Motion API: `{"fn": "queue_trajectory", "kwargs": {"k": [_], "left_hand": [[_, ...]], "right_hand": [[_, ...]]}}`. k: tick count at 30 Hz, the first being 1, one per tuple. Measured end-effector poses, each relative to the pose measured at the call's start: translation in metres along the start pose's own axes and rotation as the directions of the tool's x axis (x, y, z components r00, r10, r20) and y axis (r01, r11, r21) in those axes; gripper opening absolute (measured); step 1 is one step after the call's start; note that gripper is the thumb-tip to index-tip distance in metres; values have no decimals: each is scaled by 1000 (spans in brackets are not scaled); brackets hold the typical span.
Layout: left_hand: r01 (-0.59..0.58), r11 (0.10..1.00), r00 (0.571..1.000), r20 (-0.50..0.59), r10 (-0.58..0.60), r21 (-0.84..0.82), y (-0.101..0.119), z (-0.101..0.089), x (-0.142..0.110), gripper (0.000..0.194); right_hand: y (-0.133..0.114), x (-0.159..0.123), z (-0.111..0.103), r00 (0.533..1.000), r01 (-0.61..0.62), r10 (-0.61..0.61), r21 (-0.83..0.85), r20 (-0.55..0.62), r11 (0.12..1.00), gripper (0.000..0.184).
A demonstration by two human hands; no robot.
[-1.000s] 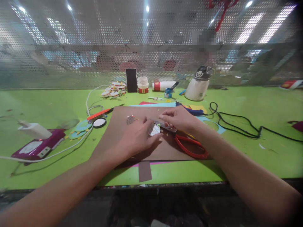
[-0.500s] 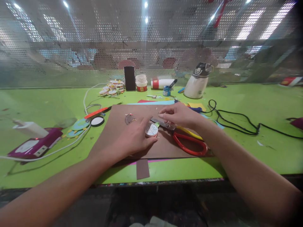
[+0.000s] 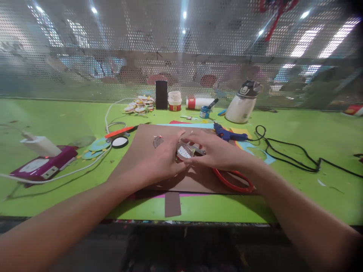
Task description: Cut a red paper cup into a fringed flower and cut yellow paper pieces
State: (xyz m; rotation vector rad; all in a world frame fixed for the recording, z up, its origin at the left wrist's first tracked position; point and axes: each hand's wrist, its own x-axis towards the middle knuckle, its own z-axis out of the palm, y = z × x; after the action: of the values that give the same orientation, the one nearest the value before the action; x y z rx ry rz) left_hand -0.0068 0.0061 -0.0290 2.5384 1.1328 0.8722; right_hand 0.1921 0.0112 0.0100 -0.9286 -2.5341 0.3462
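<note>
Fingers of our left hand (image 3: 163, 160) and right hand (image 3: 218, 151) close narrowly on one patterned disc (image 3: 185, 151), held over the brown board (image 3: 138, 155). Beneath lies a green surface (image 3: 300, 196); a perforated screen (image 3: 181, 56) rises behind, bright lights (image 3: 184, 14) showing. We count one pair of red-handled scissors (image 3: 235, 186), one blue glue gun (image 3: 228, 134), one dark phone (image 3: 161, 95), one pale bottle (image 3: 240, 108). White charger (image 3: 42, 146) sits on the purple power strip (image 3: 47, 165), left side. Our right hand partly hides the scissors; our fingers cover the disc's edges.
</note>
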Motion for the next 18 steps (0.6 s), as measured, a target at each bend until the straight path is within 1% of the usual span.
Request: {"fn": "queue_trajectory", "kwargs": {"k": [7,11,14,18], "left_hand": [[1,998,999,-48,-4,-66,1,1,-1,71],[-8,995,998,-57,2,-101,0,0,-1,68],[-10,989,998,-63,1,-147,-1,-1,0,65],[28,978,998,-52,-40,-209,-2,-1,1,68]], "right_hand": [[-1,0,-2,999,21,-22,-25,-43,999,42],[-1,0,-5,998,-6,5,-15,-62,1000,43],[-2,1,-7,999,-9,9,8,-48,1000,41],[-3,0,-7,1000,1,-1,29,-30,1000,37]]}}
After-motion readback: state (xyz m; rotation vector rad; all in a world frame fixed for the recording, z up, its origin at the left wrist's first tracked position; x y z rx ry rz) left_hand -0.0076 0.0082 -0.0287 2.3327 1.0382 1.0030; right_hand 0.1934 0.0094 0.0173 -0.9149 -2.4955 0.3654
